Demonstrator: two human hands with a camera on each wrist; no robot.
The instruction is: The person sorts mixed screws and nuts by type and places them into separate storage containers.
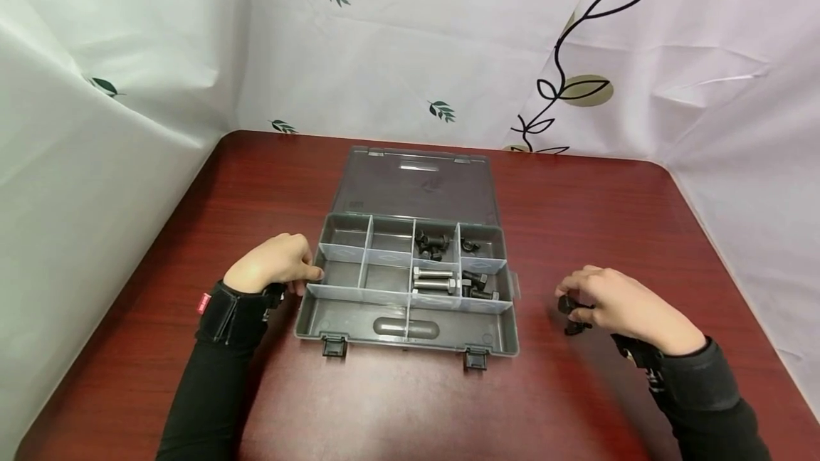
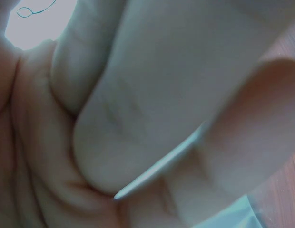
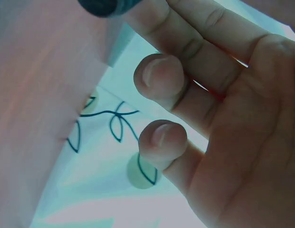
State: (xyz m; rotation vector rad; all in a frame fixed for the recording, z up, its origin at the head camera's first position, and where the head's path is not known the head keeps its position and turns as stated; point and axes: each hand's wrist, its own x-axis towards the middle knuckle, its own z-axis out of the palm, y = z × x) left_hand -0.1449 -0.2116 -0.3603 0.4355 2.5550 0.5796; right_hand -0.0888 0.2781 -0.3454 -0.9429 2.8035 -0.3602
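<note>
A grey divided organizer box (image 1: 352,315) lies with its see-through lid (image 1: 410,187) folded back. Against its left side is my left hand (image 1: 275,263), thumb on the rim and fingers curled; the left wrist view shows these fingers close up. Beyond the box's right side, my right hand (image 1: 611,302) pinches small black bolts (image 1: 566,304) just above or at the table; their number and exact shape are partly hidden by the fingers. In the right wrist view, one dark rounded end (image 3: 102,5) shows at the top, by the fingertips.
Silver bolts (image 1: 434,284) lie in a middle-row compartment. Black bolts (image 1: 479,286) fill the one to its right, with more black bolts (image 1: 432,244) and small black pieces (image 1: 470,245) in the back row. Two latches (image 1: 475,359) stick out in front. White patterned cloth (image 1: 384,41) surrounds the red-brown table (image 1: 384,411).
</note>
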